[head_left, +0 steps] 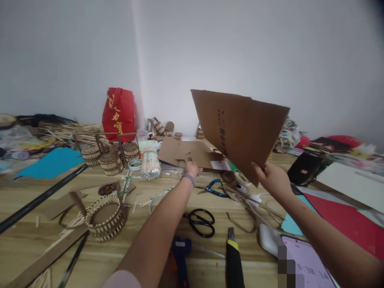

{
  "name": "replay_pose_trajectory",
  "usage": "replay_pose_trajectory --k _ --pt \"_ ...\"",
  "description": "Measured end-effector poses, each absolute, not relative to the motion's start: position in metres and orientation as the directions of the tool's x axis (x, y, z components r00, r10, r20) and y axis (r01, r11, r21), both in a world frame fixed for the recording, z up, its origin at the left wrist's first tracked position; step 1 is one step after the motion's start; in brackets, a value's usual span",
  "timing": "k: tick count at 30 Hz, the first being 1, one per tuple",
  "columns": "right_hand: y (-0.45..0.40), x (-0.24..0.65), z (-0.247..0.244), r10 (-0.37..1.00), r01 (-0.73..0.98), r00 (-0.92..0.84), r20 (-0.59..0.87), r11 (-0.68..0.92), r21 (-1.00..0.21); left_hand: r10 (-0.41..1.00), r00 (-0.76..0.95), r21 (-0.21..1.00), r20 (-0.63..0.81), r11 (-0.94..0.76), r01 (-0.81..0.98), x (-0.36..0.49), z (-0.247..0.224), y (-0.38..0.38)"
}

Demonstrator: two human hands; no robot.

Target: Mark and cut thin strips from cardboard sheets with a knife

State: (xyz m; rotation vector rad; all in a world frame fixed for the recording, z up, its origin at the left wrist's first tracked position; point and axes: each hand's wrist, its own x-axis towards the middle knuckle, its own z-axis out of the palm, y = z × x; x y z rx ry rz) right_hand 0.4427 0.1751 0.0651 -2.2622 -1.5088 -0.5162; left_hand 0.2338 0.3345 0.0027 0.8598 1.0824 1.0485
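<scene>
The right hand (271, 180) holds a printed cardboard sheet (237, 130), and its grip is narrow, pinching the sheet at the lower right edge, just above the lowest corner. From this grip, the greater part of the sheet extends toward ten and eleven o'clock. The sheet is raised above the table (208, 272) and is tilted, with dark printed characters on the side that faces the camera.

The left hand (193, 170) is stretched forward to the near edge of the flat cardboard (186, 149), which lies on the table at twelve o'clock from this hand. The fingers are partly hidden, so I cannot tell whether this grip is wide or narrow, or whether it holds the cardboard.

Around the left hand, a wrapped bundle of sticks (150, 162) lies near nine o'clock, a small woven basket (105, 224) stands at eight o'clock, and the blue-handled pliers (210, 187) lie between four and five o'clock. The black-handled scissors (201, 222) are near six o'clock. From the right hand, a utility knife (234, 260) lies at seven o'clock and a phone (312, 264) at five o'clock.
</scene>
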Motion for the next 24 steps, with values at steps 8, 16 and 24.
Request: replay_pose_trajectory --k 8,16,24 --pt "0.202 0.414 0.106 0.799 0.945 0.287 0.529 -0.328 -0.018 0.989 -0.026 0.914 -0.143 0.121 -0.387 0.119 0.013 0.226" --pt "0.232 0.369 0.128 0.848 0.951 0.224 0.481 -0.299 0.084 0.977 0.010 0.871 -0.211 0.193 -0.451 -0.003 -0.009 0.104" --pt "0.248 0.326 0.121 0.903 0.959 0.115 0.415 -0.210 0.191 0.911 -0.031 0.814 -0.412 0.353 -0.461 -0.047 -0.041 0.060"
